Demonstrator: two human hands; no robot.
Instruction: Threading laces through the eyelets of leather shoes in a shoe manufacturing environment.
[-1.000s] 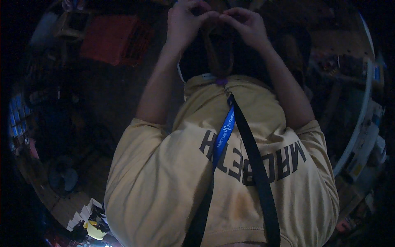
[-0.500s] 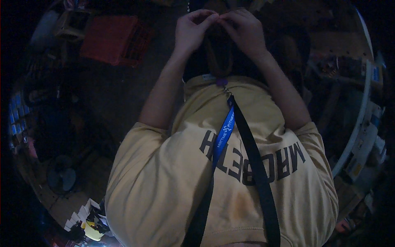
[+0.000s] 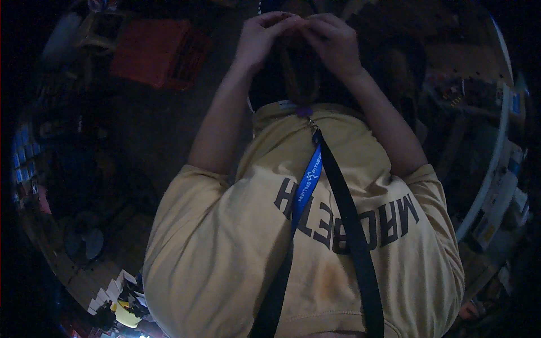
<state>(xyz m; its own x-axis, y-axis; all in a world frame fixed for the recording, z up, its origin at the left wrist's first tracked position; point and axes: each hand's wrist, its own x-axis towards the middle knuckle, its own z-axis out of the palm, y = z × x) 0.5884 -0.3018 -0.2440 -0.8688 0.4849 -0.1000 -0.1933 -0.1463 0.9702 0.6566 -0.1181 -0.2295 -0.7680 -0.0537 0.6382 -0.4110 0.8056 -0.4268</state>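
Observation:
The scene is dim. My left hand and my right hand are raised in front of my chest, and their fingertips meet at the top middle of the picture. The fingers are curled and pinched together; whatever is between them is too small and dark to make out. Below the hands is my yellow t-shirt with dark lettering. A blue lanyard strap and a black strap hang down its front. Both bare forearms run from the sleeves up to the hands.
A red crate stands on the dark floor at the upper left. A small fan and a yellow object lie at the lower left. A white curved edge with cluttered shelves runs along the right.
Both hands have drifted a little lower in the picture, toward my chest, and slightly closer together. Their fingertips stay pinched against each other.

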